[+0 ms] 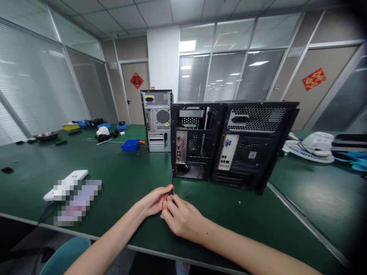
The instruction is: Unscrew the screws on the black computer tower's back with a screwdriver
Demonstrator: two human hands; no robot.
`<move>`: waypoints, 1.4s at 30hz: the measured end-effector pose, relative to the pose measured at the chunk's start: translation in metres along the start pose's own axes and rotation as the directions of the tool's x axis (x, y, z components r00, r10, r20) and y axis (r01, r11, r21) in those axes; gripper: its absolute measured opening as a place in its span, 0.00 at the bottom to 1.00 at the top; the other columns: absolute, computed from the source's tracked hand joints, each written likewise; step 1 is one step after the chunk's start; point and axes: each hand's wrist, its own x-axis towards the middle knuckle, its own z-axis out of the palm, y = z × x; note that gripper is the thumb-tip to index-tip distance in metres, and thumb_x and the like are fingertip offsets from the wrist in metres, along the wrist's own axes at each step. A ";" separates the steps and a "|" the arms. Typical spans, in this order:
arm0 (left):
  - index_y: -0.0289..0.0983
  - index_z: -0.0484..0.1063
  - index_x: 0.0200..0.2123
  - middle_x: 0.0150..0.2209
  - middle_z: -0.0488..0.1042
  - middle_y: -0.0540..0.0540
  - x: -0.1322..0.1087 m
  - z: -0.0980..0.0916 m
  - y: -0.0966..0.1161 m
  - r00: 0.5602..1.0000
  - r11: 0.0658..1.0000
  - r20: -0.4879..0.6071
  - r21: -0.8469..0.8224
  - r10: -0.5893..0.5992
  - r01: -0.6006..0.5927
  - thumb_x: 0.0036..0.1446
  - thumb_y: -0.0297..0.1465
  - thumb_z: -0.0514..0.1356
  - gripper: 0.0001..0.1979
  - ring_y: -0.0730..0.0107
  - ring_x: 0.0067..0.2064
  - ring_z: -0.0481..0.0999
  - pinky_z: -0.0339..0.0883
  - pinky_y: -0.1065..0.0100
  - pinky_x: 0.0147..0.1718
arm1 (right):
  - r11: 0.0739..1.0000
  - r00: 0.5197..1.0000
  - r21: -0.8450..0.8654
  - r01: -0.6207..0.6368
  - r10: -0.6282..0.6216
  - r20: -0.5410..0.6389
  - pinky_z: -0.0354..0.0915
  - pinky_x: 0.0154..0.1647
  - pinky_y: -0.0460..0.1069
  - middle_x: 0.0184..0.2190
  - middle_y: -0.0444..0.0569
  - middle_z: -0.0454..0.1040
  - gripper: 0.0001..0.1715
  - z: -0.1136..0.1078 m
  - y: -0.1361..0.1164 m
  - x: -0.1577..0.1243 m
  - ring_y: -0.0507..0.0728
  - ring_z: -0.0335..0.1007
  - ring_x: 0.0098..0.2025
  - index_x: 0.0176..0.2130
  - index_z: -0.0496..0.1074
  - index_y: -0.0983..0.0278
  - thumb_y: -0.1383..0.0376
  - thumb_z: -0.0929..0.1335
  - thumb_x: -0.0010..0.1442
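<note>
An orange-and-black screwdriver (171,189) is held between both hands, its thin shaft pointing away from me. The tip is at the lower left rear edge of an open black computer case (214,152); whether it sits on a screw is too small to tell. Closed around the left side of the handle is my left hand (155,200). My right hand (185,219) pinches the handle from the right, its fingers bent. A second black computer case (252,177) stands right beside the first, and a silver-backed computer case (163,130) is behind them to the left.
On the green table (129,172) lie a white power strip (70,183) and a pixelated flat item (80,202) at left. A blue bin (130,145) stands near the silver-backed case. White fan parts (317,145) lie at right. A metal bowl (46,135) sits far left.
</note>
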 end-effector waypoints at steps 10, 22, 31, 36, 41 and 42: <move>0.31 0.73 0.32 0.27 0.75 0.46 -0.006 0.007 0.004 1.000 0.997 -0.004 -0.065 -0.028 0.028 0.58 0.29 0.59 0.07 0.75 0.25 0.74 0.66 0.75 0.27 | 1.000 1.000 0.007 0.013 -0.013 -0.028 0.69 0.39 0.51 0.33 0.55 0.73 0.07 0.002 0.000 -0.001 0.57 0.71 0.36 0.34 0.68 0.70 0.73 0.61 0.59; 0.31 0.74 0.32 0.25 0.74 0.46 -0.003 0.001 0.002 0.996 0.996 0.035 -0.035 -0.083 0.084 0.53 0.33 0.62 0.09 0.69 0.27 0.75 0.68 0.69 0.31 | 0.989 0.974 -0.012 0.149 -0.145 0.173 0.67 0.50 0.55 0.43 0.61 0.72 0.14 0.002 0.006 -0.002 0.60 0.72 0.44 0.45 0.66 0.73 0.69 0.58 0.63; 0.32 0.74 0.32 0.26 0.74 0.46 -0.002 -0.001 -0.001 1.000 1.000 0.027 0.013 0.010 -0.011 0.53 0.30 0.63 0.06 0.71 0.29 0.76 0.68 0.72 0.34 | 0.981 0.977 -0.011 0.194 -0.192 0.097 0.69 0.47 0.55 0.40 0.60 0.74 0.13 0.003 0.010 -0.004 0.59 0.74 0.41 0.43 0.67 0.74 0.71 0.59 0.62; 0.31 0.74 0.31 0.26 0.74 0.46 -0.003 0.001 -0.001 0.999 0.999 0.019 0.019 0.034 -0.034 0.52 0.31 0.64 0.07 0.72 0.28 0.75 0.68 0.72 0.32 | 0.981 0.978 -0.010 0.196 -0.194 0.078 0.70 0.46 0.53 0.39 0.58 0.74 0.13 0.003 0.011 -0.004 0.59 0.74 0.41 0.42 0.68 0.73 0.71 0.59 0.62; 0.30 0.74 0.30 0.25 0.74 0.47 -0.003 0.003 -0.002 0.999 0.999 0.008 0.017 0.049 -0.049 0.51 0.30 0.65 0.08 0.73 0.27 0.74 0.67 0.74 0.30 | 0.980 0.979 0.006 0.197 -0.197 0.057 0.70 0.45 0.54 0.38 0.57 0.74 0.13 0.004 0.013 -0.005 0.59 0.74 0.39 0.42 0.69 0.73 0.71 0.59 0.61; 0.30 0.74 0.30 0.25 0.73 0.47 -0.003 0.003 -0.002 0.999 0.998 0.006 0.018 0.052 -0.052 0.51 0.31 0.65 0.08 0.74 0.27 0.74 0.67 0.74 0.30 | 0.981 0.979 0.006 0.196 -0.196 0.048 0.70 0.45 0.54 0.38 0.57 0.74 0.13 0.005 0.013 -0.005 0.58 0.74 0.39 0.42 0.69 0.73 0.71 0.59 0.62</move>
